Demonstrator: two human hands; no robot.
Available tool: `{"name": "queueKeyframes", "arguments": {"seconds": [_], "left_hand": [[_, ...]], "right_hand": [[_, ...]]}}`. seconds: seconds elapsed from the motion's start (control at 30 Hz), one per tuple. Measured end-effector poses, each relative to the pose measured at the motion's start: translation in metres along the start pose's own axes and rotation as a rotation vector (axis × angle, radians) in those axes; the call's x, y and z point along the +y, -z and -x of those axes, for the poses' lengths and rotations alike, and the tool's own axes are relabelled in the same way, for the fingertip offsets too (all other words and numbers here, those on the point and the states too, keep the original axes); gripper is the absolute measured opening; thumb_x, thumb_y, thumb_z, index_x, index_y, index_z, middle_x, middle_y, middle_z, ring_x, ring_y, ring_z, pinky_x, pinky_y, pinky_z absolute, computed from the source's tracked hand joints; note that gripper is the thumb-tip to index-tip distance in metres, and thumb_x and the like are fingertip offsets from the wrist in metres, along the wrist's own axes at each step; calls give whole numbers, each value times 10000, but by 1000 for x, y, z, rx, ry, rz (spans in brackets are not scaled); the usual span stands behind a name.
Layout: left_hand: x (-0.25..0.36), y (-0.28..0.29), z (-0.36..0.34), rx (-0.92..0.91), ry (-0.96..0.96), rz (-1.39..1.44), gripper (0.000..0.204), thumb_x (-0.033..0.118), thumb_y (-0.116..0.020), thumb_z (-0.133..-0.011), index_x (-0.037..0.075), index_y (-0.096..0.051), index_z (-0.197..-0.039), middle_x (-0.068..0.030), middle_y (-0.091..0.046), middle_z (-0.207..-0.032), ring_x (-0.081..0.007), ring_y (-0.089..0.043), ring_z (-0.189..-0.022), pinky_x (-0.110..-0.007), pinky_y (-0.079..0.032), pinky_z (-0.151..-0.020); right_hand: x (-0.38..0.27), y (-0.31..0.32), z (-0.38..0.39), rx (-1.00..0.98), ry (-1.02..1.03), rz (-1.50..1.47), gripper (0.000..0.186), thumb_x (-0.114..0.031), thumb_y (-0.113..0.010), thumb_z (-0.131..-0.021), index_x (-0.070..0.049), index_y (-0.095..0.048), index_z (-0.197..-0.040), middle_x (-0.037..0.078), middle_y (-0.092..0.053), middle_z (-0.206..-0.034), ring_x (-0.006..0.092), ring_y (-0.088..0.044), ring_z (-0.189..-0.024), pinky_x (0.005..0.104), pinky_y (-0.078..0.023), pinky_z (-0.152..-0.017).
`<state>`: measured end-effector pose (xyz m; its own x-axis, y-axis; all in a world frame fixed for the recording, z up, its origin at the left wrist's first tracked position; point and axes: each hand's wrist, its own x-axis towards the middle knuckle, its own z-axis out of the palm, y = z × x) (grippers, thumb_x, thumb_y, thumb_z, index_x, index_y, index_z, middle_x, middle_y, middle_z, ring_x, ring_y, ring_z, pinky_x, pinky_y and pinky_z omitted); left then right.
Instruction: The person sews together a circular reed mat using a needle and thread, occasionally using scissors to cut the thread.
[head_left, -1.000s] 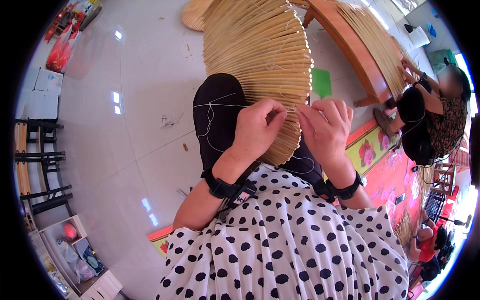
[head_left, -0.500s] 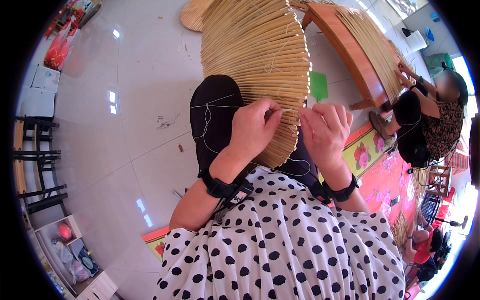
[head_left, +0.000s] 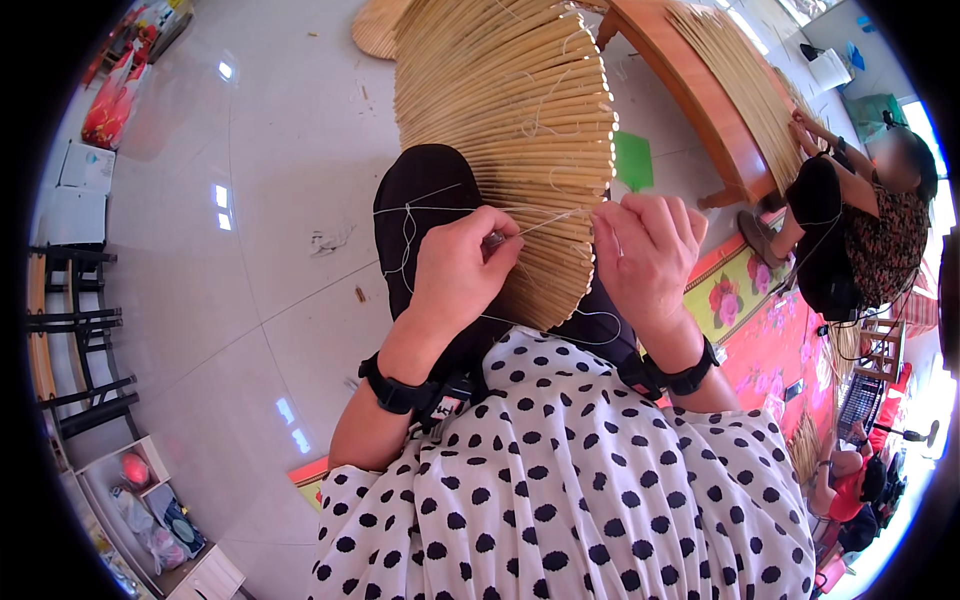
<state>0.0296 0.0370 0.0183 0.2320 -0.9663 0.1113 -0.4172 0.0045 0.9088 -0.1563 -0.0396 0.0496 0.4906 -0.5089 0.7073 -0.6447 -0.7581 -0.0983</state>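
A mat of thin tan reed sticks (head_left: pixel 500 110) lies over my lap, its stick ends forming a curved right edge. Above it a pale string (head_left: pixel 553 217) runs taut between my two hands. My left hand (head_left: pixel 460 255) pinches the string over the mat's left part, near my knee. At the right edge of the mat, my right hand (head_left: pixel 650 250) pinches the string's other part, with a short end hanging by the fingers. More string loops over my dark trouser knee (head_left: pixel 425 175), where a thin needle-like piece seems to lie.
To the right, a person (head_left: pixel 890 220) sits with hands on reeds laid over a wooden table (head_left: pixel 680 80). Another person (head_left: pixel 848 485) is at the lower right. A flowered mat (head_left: pixel 740 310) covers the floor there. Black metal frames (head_left: pixel 80 330) stand at left.
My left hand has moved left, away from my right hand, and the string between them has drawn out longer. My right hand stays near the mat's right edge.
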Motion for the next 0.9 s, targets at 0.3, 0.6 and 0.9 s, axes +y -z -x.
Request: {"name": "queueKeyframes", "arguments": {"seconds": [0.3,0.6,0.9], "left_hand": [[-14,2,3,19,-4,54,48,23,-657,-852,2,-619,-874,-17,-625,-679,-43,-542,-547,-191,-426,-507],[-24,11,6,36,9,-2,25,-6,-631,-847,-1,-609,-857,-16,-581,-632,-45,-499,-574,-198,-409,-537],[-6,20,12,-94,48,100,28,-8,-597,-873,-1,-623,-883,15,-544,-619,-28,-449,-551,-198,-350,-504]], "right_hand": [[-2,1,-2,-10,-5,17,141,-111,-748,-695,-130,-667,-808,-20,-533,-811,157,-545,-769,326,-339,-713],[-4,2,-2,-6,-42,59,152,-105,-752,-690,-110,-670,-819,3,-558,-817,190,-553,-770,331,-359,-729],[6,0,3,74,-2,-37,217,-77,-751,-674,-139,-669,-866,-16,-561,-826,167,-559,-755,321,-356,-695]]}}
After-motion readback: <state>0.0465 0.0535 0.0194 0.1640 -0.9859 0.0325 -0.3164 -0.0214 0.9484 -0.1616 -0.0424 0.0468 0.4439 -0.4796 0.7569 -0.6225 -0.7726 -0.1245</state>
